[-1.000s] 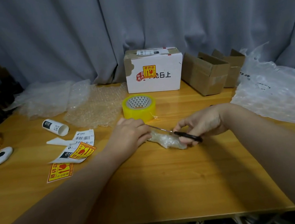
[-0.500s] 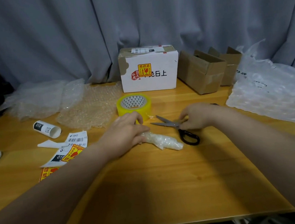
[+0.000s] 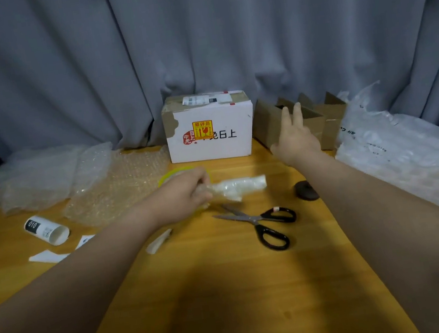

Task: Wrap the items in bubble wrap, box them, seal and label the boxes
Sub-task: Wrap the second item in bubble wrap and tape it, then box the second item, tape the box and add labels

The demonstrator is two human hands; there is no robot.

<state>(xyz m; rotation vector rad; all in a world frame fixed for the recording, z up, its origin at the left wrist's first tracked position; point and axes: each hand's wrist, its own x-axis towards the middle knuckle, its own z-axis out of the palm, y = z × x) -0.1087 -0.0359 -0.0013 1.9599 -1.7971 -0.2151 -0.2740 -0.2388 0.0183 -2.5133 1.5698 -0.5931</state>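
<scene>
Having dropped the scissors (image 3: pixel 254 219), the right hand (image 3: pixel 295 138) reaches open toward a carton (image 3: pixel 266 127) while the left hand (image 3: pixel 183 196) lifts the gripped bundle (image 3: pixel 241 186), so boxing looks next.

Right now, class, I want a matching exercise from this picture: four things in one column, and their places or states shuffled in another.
Column A
1 scissors
2 wrapped bundle
3 white box
4 right hand

Column B
a gripped by the left hand
b open, stretched toward the brown box
c lying loose on the table
d standing at the back by the curtain

Pairs: 1-c, 2-a, 3-d, 4-b
</scene>
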